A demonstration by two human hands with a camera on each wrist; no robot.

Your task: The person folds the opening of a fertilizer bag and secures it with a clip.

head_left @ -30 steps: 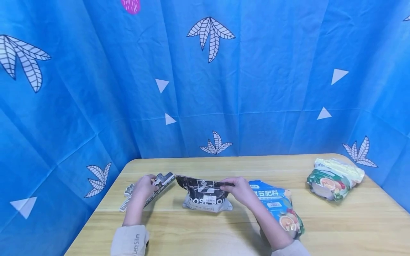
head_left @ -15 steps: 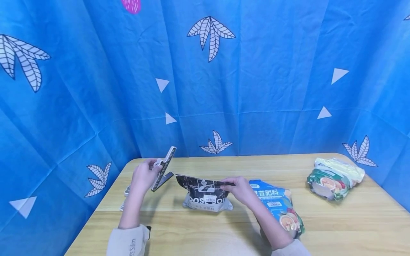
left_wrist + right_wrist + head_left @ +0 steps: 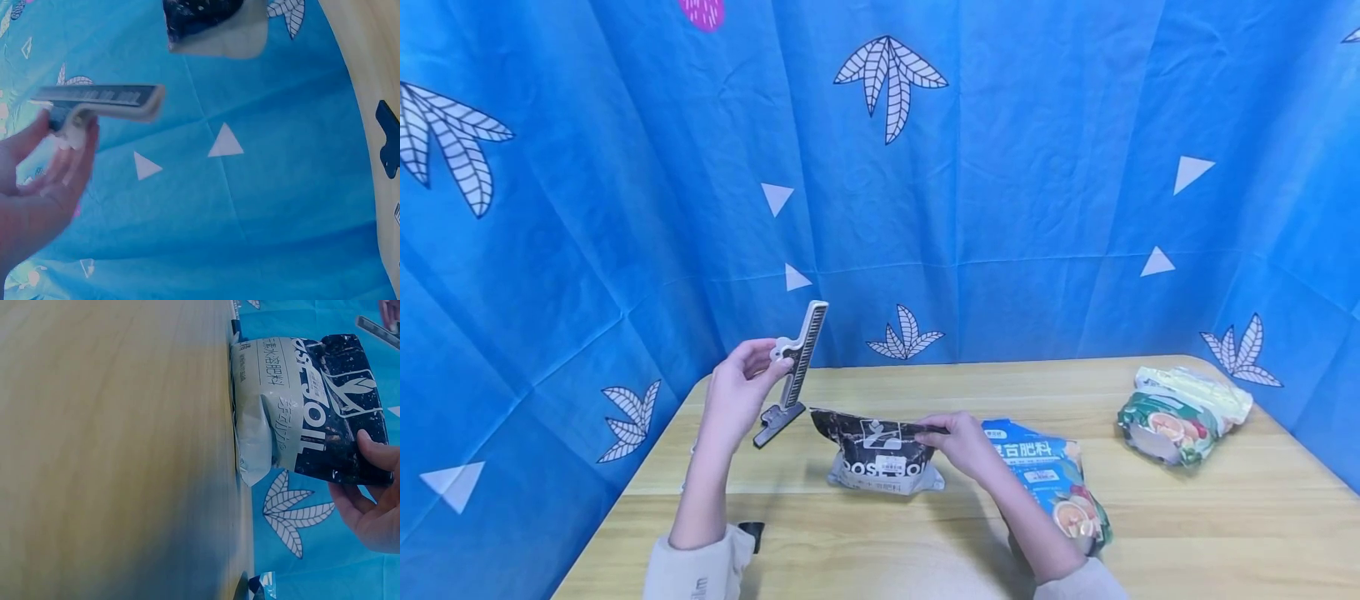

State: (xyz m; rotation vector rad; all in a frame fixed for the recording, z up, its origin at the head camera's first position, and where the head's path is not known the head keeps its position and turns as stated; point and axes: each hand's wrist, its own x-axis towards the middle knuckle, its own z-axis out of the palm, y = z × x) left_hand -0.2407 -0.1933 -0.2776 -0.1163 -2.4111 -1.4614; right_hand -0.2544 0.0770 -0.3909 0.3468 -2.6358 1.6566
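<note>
My left hand (image 3: 737, 400) pinches a long bag clip (image 3: 803, 354) with a keyboard-like striped bar, raised above the table and tilted. In the left wrist view, thumb and fingers hold this clip (image 3: 119, 100) by its grip tab. A second, dark clip (image 3: 778, 423) lies on the table just below it. My right hand (image 3: 958, 446) pinches the folded top right corner of a black and white soil or fertilizer bag (image 3: 887, 454), which stands on the table. In the right wrist view, the thumb lies on the black top of the bag (image 3: 312, 406).
A blue fertilizer bag (image 3: 1045, 483) with fruit pictures lies beside my right forearm, partly covered by it. A green and white bag (image 3: 1180, 425) sits at the far right of the wooden table (image 3: 865, 550). Blue patterned curtain (image 3: 1037, 183) surrounds the table.
My left hand has lifted the striped clip off the table and turned it more upright, uncovering the dark clip beneath. The right hand keeps its hold on the bag's top.
</note>
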